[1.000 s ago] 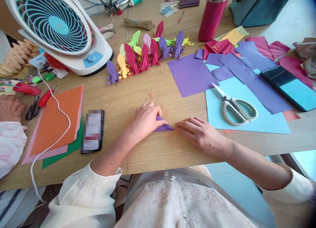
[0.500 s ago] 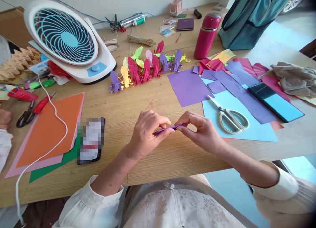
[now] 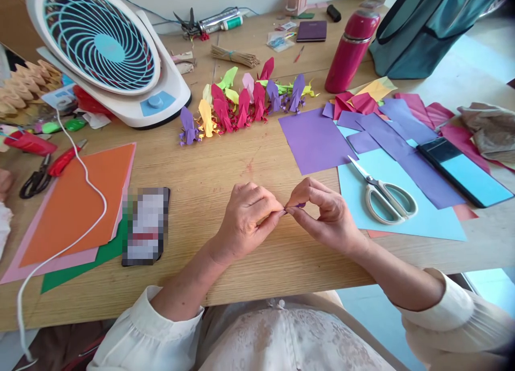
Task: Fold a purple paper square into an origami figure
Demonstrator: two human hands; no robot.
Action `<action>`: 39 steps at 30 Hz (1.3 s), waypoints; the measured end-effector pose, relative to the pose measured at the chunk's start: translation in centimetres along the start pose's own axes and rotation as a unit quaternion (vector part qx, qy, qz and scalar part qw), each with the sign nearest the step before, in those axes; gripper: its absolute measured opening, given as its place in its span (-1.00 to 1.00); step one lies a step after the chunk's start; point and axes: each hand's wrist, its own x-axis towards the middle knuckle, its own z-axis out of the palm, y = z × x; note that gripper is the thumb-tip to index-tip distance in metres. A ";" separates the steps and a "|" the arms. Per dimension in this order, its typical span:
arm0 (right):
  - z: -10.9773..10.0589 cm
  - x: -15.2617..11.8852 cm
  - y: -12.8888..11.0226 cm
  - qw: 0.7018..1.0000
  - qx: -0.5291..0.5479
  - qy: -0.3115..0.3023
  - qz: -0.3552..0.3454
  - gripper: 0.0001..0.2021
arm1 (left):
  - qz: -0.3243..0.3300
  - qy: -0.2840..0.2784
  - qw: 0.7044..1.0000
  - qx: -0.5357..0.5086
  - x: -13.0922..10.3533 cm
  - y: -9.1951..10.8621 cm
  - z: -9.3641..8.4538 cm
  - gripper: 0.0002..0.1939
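My left hand (image 3: pixel 251 215) and my right hand (image 3: pixel 324 213) meet above the near part of the wooden table, thumbs and forefingers pinched together tip to tip. Between them is a small folded piece of purple paper (image 3: pixel 301 205); only a sliver shows past the right fingers, and the rest is hidden. Beyond the hands stands a cluster of folded paper figures (image 3: pixel 243 108) in red, purple, yellow, green and pink. A square purple sheet (image 3: pixel 316 140) lies just past my right hand. White-handled scissors (image 3: pixel 386 197), blades parted, rest on a light blue sheet (image 3: pixel 434 223) to the right.
At left are a white fan (image 3: pixel 164 81), orange paper (image 3: pixel 76 205) crossed by a white cable (image 3: pixel 94 186), and a blurred phone (image 3: pixel 147 226). A red flask (image 3: pixel 352 52), a teal bag (image 3: pixel 418 38) and another phone (image 3: pixel 466 172) stand or lie at right.
My left fingers have moved along the purple paper toward the right fingertips, and less of the paper shows. The camera view has shifted slightly; the things on the table stay put.
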 end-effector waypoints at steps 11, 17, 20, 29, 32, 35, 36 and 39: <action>0.3 0.0 0.7 0.999 0.013 0.037 0.019 -0.92 | -0.018 0.051 0.998 -0.045 -0.4 -0.5 0.9 -0.94; 0.3 -0.1 1.0 0.996 0.063 0.045 0.052 -0.94 | -0.031 0.082 0.995 -0.039 -0.4 -0.8 1.0 -0.86; 0.1 -0.1 1.3 0.994 0.080 0.047 0.059 -0.93 | -0.034 0.086 0.995 -0.049 -0.4 -1.1 1.1 -0.89; -0.3 0.2 1.7 0.989 0.113 0.062 0.078 -0.92 | -0.075 0.087 0.987 -0.115 -0.5 -1.5 0.8 -0.90; -0.3 0.2 1.7 0.983 0.138 0.067 0.101 -0.90 | -0.094 0.073 0.980 -0.163 -0.4 -1.4 0.7 -0.90; -0.3 0.3 1.9 0.968 0.182 0.089 0.145 -0.84 | -0.121 0.074 0.966 -0.215 -0.3 -1.7 0.7 -0.93; -0.3 0.3 2.0 0.962 0.198 0.095 0.159 -0.82 | -0.131 0.076 0.962 -0.229 -0.3 -1.8 0.7 -0.92; -0.2 0.5 2.3 0.947 0.235 0.103 0.194 -0.81 | -0.153 0.071 0.953 -0.252 -0.3 -2.0 0.5 -0.89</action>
